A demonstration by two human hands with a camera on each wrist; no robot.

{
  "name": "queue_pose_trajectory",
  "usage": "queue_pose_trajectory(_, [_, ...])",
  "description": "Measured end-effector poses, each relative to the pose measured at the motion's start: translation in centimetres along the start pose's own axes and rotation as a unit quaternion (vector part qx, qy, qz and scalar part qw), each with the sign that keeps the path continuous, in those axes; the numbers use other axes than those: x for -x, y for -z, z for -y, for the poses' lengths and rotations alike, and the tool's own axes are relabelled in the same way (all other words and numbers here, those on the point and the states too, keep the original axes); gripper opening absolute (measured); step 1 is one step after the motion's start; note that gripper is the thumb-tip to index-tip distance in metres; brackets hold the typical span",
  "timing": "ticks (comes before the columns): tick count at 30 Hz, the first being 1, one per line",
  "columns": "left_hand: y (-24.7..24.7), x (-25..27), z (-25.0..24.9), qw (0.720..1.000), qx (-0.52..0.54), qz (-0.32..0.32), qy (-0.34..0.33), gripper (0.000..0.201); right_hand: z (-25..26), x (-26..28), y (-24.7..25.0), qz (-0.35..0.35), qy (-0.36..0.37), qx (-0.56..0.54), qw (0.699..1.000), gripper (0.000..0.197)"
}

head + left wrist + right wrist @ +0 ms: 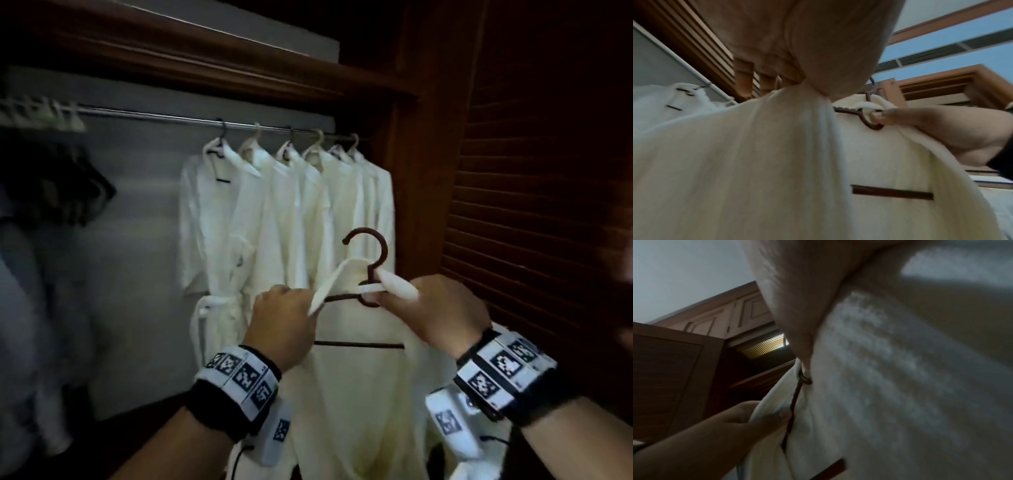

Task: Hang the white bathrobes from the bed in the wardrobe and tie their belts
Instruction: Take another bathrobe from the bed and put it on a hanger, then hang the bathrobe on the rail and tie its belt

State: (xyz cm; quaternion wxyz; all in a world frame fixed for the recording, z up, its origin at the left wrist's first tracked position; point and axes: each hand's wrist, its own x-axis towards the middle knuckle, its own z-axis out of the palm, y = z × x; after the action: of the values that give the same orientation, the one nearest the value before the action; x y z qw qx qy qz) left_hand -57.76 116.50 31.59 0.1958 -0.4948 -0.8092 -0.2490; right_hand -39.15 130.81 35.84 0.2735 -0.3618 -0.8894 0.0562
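Note:
A white bathrobe (pixel 359 394) hangs on a dark brown hanger (pixel 371 260) that I hold up in front of the open wardrobe. My left hand (pixel 284 308) grips the robe's left collar and shoulder over the hanger arm. My right hand (pixel 421 305) pinches the collar loop (pixel 865 107) and the hanger's neck ring (pixel 873 125). The hanger's hook is free, below the metal rail (pixel 171 118). The lower bar (pixel 359 344) shows between the lapels. The robe's belt is not in sight.
Several white bathrobes (pixel 284 212) hang on the rail at the right end; the leftmost has a tied belt (pixel 212 303). Dark clothing (pixel 51 192) hangs at the left. A louvred wardrobe door (pixel 548 205) stands open on the right. Bare rail lies between the two groups.

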Motion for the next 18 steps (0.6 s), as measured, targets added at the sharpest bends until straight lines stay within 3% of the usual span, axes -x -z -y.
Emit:
queue_pose_trajectory(2, [0.2, -0.8, 2.2, 0.994, 0.088, -0.016, 0.063, 0.021, 1.9, -2.1, -2.6, -0.004, 0.039, 0.009, 0.999, 0.072])
queue_pose_trajectory(4, [0.6, -2.4, 2.9, 0.975, 0.180, -0.076, 0.108, 0.023, 4.8, -4.6, -5.4, -0.004, 0.078, -0.006, 0.997, 0.073])
queue_pose_trajectory(7, [1.7, -5.8, 4.9, 0.960, 0.223, -0.138, 0.098, 0.029, 10.2, -9.5, -7.5, 0.014, 0.112, -0.049, 0.992, 0.077])
queue_pose_trajectory(10, [3.8, -9.9, 11.6, 0.992, 0.092, -0.048, 0.077, 0.055, 14.2, -15.6, -8.1, 0.006, 0.098, -0.086, 0.991, 0.070])
queue_pose_trajectory(12, [5.0, -12.5, 16.8, 0.991, 0.046, 0.027, 0.126, 0.089, 16.8, -19.7, -8.6, 0.003, 0.106, -0.076, 0.992, 0.064])
queue_pose_trajectory(14, [6.0, -15.4, 21.1, 0.986, 0.043, 0.051, 0.152, 0.107, 19.8, -23.4, -9.1, -0.003, 0.130, -0.035, 0.991, 0.061])
queue_pose_trajectory(16, [7.3, -18.4, 24.3, 0.986, -0.011, 0.070, 0.150, 0.105, 22.9, -27.6, -9.4, -0.012, 0.151, -0.003, 0.988, 0.050])
queue_pose_trajectory(18, [9.2, -21.4, 26.9, 0.982, -0.085, 0.093, 0.143, 0.090, 26.2, -32.6, -10.1, -0.022, 0.171, 0.020, 0.985, 0.042])
